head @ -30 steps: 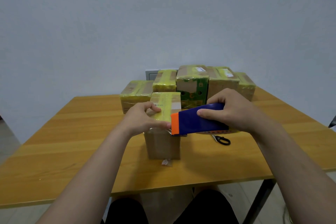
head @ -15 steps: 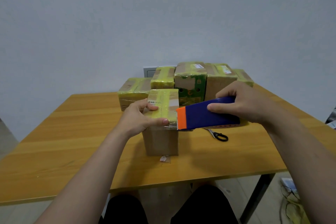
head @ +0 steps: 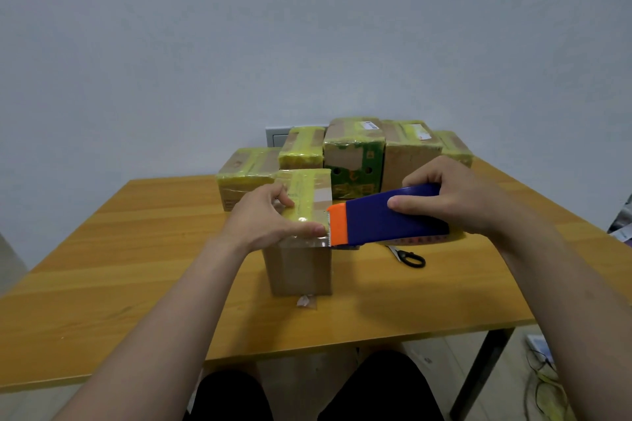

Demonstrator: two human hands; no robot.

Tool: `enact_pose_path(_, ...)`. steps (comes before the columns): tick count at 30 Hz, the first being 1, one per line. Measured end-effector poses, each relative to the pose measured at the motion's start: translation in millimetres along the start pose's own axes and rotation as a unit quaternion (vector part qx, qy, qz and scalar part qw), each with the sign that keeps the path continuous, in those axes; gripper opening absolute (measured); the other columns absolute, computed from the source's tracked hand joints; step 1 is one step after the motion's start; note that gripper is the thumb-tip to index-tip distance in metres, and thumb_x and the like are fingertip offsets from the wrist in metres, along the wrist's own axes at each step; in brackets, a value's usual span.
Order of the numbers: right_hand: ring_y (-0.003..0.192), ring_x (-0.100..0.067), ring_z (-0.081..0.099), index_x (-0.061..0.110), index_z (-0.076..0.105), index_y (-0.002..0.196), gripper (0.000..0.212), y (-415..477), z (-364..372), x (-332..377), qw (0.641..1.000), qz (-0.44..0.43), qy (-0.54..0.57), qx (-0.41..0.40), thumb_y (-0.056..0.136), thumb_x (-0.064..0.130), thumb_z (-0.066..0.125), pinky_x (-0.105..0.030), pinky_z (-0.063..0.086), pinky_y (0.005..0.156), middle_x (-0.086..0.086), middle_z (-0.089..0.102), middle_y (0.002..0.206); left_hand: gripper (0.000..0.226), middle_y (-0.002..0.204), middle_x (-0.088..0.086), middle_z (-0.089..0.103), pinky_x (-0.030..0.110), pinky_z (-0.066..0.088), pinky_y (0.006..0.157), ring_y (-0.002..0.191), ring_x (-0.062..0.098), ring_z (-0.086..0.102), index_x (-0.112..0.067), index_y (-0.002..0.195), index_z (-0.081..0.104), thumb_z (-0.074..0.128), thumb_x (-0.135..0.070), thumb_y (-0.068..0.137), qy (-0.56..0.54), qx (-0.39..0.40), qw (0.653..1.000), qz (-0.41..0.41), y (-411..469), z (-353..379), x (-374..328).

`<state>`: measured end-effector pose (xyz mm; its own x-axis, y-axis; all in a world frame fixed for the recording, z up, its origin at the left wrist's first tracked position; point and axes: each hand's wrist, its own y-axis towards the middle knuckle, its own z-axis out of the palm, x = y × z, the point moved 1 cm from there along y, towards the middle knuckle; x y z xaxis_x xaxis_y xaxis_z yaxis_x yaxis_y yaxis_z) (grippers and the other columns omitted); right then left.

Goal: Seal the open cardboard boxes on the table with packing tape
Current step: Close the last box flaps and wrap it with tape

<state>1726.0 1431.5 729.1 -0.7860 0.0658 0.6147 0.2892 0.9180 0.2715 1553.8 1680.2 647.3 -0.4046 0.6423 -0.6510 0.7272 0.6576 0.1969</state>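
Note:
A small brown cardboard box [head: 301, 267] stands upright in the middle of the wooden table [head: 102, 267], its top covered in yellowish tape. My left hand [head: 266, 219] grips the box's top near edge, thumb pressing the clear tape down at the front right corner. My right hand [head: 455, 196] holds a blue tape dispenser [head: 390, 219] with an orange toothed end, which touches the box's top right edge. The tape roll under the dispenser is mostly hidden.
Several taped boxes [head: 355, 161] are grouped at the table's far side against the wall. Black-handled scissors [head: 410, 258] lie right of the box, under the dispenser. A small scrap of tape [head: 304, 301] lies on the table in front of the box.
The dispenser has slid a little to the right, its orange end now at the box's right edge. My left thumb has stayed pressed on the tape.

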Motion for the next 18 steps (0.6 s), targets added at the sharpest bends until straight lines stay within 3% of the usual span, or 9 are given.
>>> enact_pose_path(6,0.067,-0.010,0.069,0.022,0.067,0.069,0.027,-5.9,-7.4,-1.2,1.000,0.008,0.007,0.000,0.093,0.034,0.068,-0.018,0.048,0.055,0.004,0.073,0.071,0.087,0.158,-0.007,0.047,0.045,0.051,0.100,0.141,0.025,0.049,-0.027,0.097,0.060,0.081,-0.086,0.036,-0.009,-0.006,1.000,-0.001,-2.0,-1.2,0.6)
enact_pose_path(11,0.064,-0.004,0.066,0.026,0.065,0.068,0.028,-2.9,2.4,-5.6,0.999,0.014,-0.048,-0.015,0.092,0.038,0.070,-0.016,0.044,0.053,0.011,0.070,0.066,0.090,0.151,-0.007,0.051,0.043,0.052,0.095,0.132,0.019,0.049,-0.033,0.096,0.056,0.073,-0.093,0.032,0.038,0.013,0.999,-0.007,0.0,-2.7,-8.5)
enact_pose_path(15,0.071,-0.010,0.070,0.024,0.067,0.075,0.026,2.7,7.4,-0.2,0.996,0.020,-0.085,-0.027,0.091,0.044,0.070,-0.027,0.053,0.060,0.005,0.072,0.070,0.084,0.145,-0.008,0.055,0.036,0.048,0.086,0.117,0.010,0.045,-0.031,0.096,0.057,0.076,-0.089,0.037,0.060,-0.010,0.998,0.002,1.2,0.1,-9.9)
enact_pose_path(18,0.070,-0.012,0.068,0.022,0.069,0.077,0.027,5.5,11.2,12.4,0.991,0.023,-0.124,-0.037,0.091,0.045,0.069,-0.029,0.055,0.061,0.004,0.071,0.071,0.084,0.141,-0.008,0.056,0.036,0.050,0.087,0.114,0.009,0.044,-0.030,0.096,0.058,0.078,-0.088,0.039,0.066,-0.013,0.998,0.010,2.0,1.8,-6.9)
